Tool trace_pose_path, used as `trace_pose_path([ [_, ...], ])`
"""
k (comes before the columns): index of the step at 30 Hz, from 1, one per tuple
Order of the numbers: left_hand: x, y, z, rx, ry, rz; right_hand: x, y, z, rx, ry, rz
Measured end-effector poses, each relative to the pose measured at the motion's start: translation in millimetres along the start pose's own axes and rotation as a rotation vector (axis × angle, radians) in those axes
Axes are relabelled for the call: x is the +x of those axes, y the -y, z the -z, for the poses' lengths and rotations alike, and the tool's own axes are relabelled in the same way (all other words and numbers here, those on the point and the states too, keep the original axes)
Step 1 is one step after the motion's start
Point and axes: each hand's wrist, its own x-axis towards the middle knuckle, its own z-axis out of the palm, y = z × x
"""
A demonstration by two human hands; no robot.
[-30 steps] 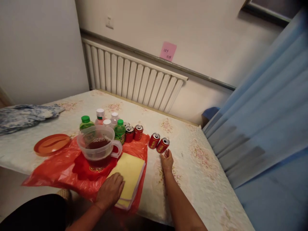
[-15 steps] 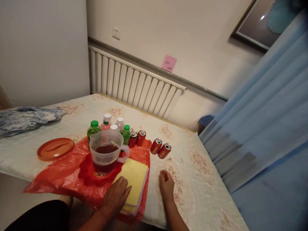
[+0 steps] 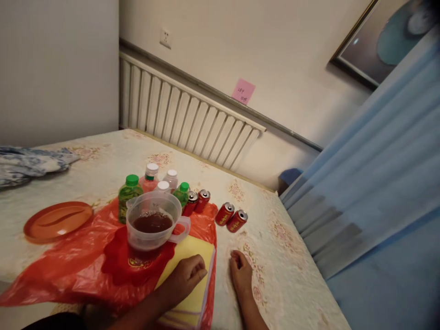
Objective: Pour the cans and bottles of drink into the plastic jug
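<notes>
My left hand (image 3: pixel 189 276) is over a flat stack of folded yellow cloths (image 3: pixel 196 247), its fingers curled together with nothing visible in them. To the right, my right hand (image 3: pixel 241 273) rests loosely closed on the flowered tablecloth, also with nothing visible in it. A clear plastic jug (image 3: pixel 154 236) of dark brown liquid stands left of the cloths on a red scalloped dish (image 3: pixel 118 259); its handle points toward the cloths. Beneath these lies a spread red plastic bag (image 3: pixel 68 270).
Behind the jug stand a green-capped bottle (image 3: pixel 129 195), a smaller one (image 3: pixel 182 192) and several white-capped bottles (image 3: pixel 151 176). Two red cans (image 3: pixel 202 201) are beside them, and two more cans (image 3: pixel 225 214) sit farther right. An orange lid (image 3: pixel 58 222) and a patterned cloth (image 3: pixel 34 164) lie left.
My left hand has moved right across the yellow cloths, and its fingers have curled in. My right hand stays on the tablecloth. The view has shifted slightly.
</notes>
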Motion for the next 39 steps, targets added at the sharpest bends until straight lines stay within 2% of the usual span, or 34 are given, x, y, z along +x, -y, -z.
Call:
trace_pose_path([
  [4,-0.9,16.7,1.0,-0.217,0.028,0.022,-0.8,-1.2,0.3,-0.025,0.007,-0.001],
  [8,-6.3,19.9,6.6,-0.262,0.065,0.023,6.3,2.9,0.7,0.003,0.058,-0.011],
  [12,-11.2,15.7,14.5,-0.319,0.129,0.052,33.9,35.9,-11.6,0.07,0.146,0.085],
  [16,-15.9,13.7,20.8,-0.359,0.208,0.11,80.3,88.5,-45.6,0.019,0.271,0.28],
  [19,-18.9,14.1,23.6,-0.383,0.243,0.139,115.2,116.9,-78.0,-0.036,0.329,0.344],
  [24,-22.8,19.2,26.1,-0.424,0.266,0.13,154.0,136.3,-123.7,-0.14,0.402,0.472],
  [29,-23.9,22.8,29.5,-0.423,0.27,0.136,173.5,141.6,-150.4,-0.245,0.446,0.509],
  [34,-23.4,15.6,34.0,-0.415,0.255,0.149,177.5,143.5,-156.4,-0.316,0.456,0.484],
  [37,-23.4,12.0,34.7,-0.409,0.247,0.153,171.4,147.0,-145.4,-0.332,0.431,0.47],
  [39,-22.9,13.2,32.8,-0.411,0.234,0.143,165.5,150.8,-130.7,-0.328,0.415,0.466],
])
